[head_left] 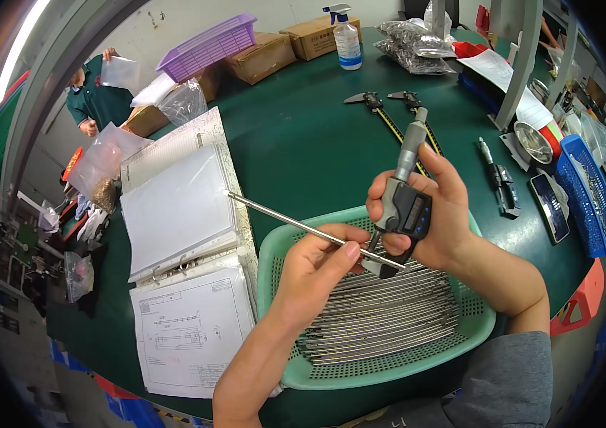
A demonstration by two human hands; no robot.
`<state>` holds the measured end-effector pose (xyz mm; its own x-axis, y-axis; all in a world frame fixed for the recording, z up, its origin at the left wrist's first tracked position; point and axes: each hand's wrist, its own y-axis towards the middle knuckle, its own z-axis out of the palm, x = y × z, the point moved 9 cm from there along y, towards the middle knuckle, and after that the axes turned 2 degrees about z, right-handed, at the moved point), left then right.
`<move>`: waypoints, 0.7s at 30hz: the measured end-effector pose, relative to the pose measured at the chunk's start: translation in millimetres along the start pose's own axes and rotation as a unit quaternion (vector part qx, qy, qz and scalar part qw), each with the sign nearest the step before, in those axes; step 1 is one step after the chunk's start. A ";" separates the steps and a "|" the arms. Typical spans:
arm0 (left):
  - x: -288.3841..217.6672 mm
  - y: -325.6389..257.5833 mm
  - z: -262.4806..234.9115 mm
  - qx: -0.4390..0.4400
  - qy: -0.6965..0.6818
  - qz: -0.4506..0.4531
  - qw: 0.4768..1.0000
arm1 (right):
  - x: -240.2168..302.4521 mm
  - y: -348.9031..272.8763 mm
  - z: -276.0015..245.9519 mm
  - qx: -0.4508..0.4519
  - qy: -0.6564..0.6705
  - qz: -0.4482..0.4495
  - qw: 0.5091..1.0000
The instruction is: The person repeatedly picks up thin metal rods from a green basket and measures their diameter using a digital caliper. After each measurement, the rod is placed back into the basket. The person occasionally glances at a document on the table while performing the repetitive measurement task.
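Observation:
My left hand [317,267] pinches a thin steel rod [274,214] that slants up to the left over the open binder. My right hand [435,210] grips a digital micrometer [404,200], its grey thimble pointing up, its frame closed around the rod's right end. Both hands hover above a green perforated basket [388,364] filled with several more steel rods [381,317] lying side by side.
An open ring binder with drawing sheets [181,264] lies left of the basket. Two calipers [388,118], a spray bottle [348,39], cardboard boxes [260,57], a purple tray [210,46] and a blue basket [588,192] sit on the green table. A person [96,89] stands far left.

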<state>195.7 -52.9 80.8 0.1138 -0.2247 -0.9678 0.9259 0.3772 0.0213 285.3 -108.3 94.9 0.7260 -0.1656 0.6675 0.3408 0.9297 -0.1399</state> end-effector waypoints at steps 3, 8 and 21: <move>1.9 1.4 0.4 0.003 0.001 0.000 1.000 | 0.6 1.7 -2.6 0.002 -0.008 -0.010 1.000; -3.2 0.3 -8.2 -0.034 -0.029 0.015 0.999 | 1.9 0.6 -0.4 0.005 -0.020 -0.016 1.000; -4.2 -0.2 -10.8 -0.055 -0.024 0.010 0.998 | -0.4 2.5 0.8 0.022 0.008 -0.008 1.000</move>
<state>191.2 -42.2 82.1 0.1520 -0.2567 -0.9545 0.8782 0.4781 0.0113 285.4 -105.6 94.9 0.7303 -0.1846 0.6577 0.3258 0.9404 -0.0978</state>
